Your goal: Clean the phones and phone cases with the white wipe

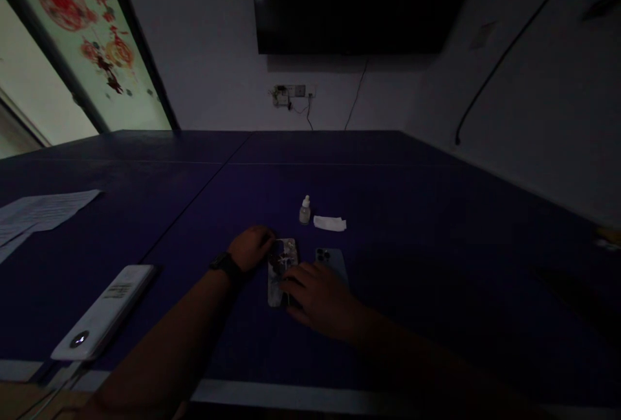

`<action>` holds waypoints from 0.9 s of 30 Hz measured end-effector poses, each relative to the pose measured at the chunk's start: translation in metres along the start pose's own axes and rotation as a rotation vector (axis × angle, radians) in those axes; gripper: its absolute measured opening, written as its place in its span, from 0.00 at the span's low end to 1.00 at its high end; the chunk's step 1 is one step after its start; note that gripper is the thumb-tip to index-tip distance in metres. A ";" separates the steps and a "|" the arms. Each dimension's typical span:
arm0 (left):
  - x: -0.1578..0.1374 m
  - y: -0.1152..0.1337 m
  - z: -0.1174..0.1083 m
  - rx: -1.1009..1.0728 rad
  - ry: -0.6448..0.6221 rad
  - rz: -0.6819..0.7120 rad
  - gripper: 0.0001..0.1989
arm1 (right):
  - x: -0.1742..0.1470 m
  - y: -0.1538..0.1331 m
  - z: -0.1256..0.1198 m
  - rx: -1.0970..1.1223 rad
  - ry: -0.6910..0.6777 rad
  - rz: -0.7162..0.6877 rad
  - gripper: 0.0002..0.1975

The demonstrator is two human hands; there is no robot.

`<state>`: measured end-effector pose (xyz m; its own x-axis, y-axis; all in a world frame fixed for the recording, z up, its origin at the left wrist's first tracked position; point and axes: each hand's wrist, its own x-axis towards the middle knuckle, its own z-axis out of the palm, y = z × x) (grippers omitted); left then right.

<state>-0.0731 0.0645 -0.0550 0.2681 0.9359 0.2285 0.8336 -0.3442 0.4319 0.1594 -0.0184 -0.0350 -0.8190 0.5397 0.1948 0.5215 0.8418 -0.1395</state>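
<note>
A phone case (275,287) with a marbled, dark-and-pale pattern lies flat on the dark blue table; whether a phone is inside, I cannot tell. My left hand (250,248), with a dark watch on the wrist, curls its fingers at the case's upper left edge. Across the case's right side reaches my right hand (320,297), its fingers apart and the fingertips on or just over the surface. Partly hidden behind that hand is a blue-grey phone (336,261), camera side up. Beyond them stand a small dropper bottle (305,211) and, beside it, a folded white tissue (330,223).
To the left lies a white power bank (109,310) with cables at its near end. Printed sheets (43,216) rest at the table's far left. A dark screen (349,6) hangs on the wall above sockets (291,91). The room is dim.
</note>
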 end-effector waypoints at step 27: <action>-0.005 0.073 0.046 -0.348 -0.053 0.263 0.26 | -0.090 0.016 0.002 0.083 0.406 0.082 0.10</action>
<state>0.0087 0.0386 -0.0651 0.4816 0.8124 0.3288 0.5237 -0.5676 0.6353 0.2407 -0.0529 -0.0570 -0.6064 0.5800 0.5440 0.5466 0.8009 -0.2445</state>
